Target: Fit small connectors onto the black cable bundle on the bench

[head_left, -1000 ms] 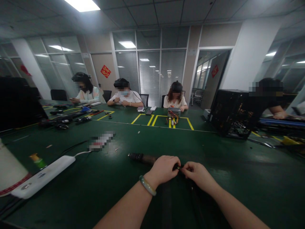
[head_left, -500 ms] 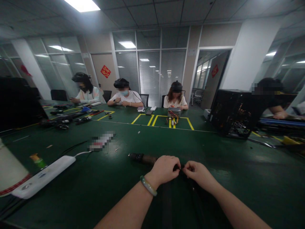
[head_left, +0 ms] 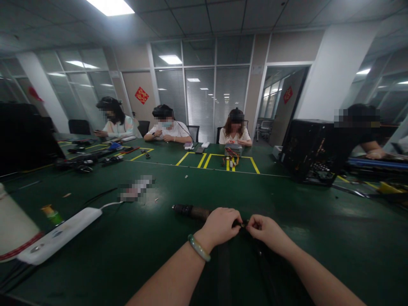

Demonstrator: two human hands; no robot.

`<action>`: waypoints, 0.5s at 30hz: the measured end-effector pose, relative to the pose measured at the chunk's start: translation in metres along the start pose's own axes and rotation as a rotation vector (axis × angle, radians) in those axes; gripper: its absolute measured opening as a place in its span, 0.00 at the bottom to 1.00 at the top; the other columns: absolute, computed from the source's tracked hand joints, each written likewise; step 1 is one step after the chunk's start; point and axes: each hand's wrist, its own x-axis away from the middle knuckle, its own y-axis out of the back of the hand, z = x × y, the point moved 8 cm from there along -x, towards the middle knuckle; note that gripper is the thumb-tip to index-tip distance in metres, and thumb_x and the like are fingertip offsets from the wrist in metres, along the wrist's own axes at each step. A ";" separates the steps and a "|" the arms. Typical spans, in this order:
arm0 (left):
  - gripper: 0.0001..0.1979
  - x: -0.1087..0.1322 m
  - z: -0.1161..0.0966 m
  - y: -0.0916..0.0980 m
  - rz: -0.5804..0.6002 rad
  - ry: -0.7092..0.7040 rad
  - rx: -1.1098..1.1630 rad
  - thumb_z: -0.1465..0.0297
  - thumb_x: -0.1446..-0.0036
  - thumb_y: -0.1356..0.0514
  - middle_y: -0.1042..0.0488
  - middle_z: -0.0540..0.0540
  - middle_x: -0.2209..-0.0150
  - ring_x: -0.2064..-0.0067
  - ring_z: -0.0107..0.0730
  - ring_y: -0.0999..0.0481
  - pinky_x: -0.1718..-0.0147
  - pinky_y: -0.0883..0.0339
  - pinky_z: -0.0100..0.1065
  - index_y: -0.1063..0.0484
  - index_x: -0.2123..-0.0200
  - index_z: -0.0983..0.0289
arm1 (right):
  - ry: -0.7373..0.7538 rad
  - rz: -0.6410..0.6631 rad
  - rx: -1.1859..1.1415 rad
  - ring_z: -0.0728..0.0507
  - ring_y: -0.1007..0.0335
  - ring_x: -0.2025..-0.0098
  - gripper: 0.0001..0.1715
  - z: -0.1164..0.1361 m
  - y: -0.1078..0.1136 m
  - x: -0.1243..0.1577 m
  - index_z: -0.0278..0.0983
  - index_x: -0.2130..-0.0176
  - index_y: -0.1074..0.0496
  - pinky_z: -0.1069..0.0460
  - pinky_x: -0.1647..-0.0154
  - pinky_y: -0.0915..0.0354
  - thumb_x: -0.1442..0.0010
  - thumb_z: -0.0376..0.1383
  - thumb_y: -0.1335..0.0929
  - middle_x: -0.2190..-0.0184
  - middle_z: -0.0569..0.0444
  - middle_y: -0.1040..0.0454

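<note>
My left hand (head_left: 221,225), with a green bangle at the wrist, is closed in a pinch at the middle of the green table. Close to its right, my right hand (head_left: 266,231) is also pinched. Between the fingertips shows a small dark piece (head_left: 243,225) with a brassy glint, too small to name. Behind my left hand lies a dark, cylindrical tool (head_left: 191,211) with a narrow metal tip, its right end hidden by the hand. A dark, cable-like strand (head_left: 261,257) runs from beneath my right hand toward the near edge.
A white power strip (head_left: 60,236) lies at left beside a small green and amber bottle (head_left: 52,215) and a pale cylinder (head_left: 15,225). A black computer case (head_left: 309,151) stands at right. Several people sit across the table (head_left: 159,263), one behind a grey box with wires (head_left: 233,149).
My right hand has shifted slightly right, and a little more of the small piece shows between the fingertips. My left hand stays in place.
</note>
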 end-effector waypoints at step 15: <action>0.06 0.001 -0.002 0.003 0.007 -0.016 0.015 0.69 0.45 0.40 0.25 0.50 0.61 0.58 0.33 0.27 0.56 0.37 0.35 0.27 0.62 0.60 | 0.023 0.001 0.024 0.48 0.33 0.73 0.07 0.007 0.000 0.002 0.36 0.68 0.29 0.57 0.74 0.42 0.42 0.38 0.33 0.74 0.57 0.28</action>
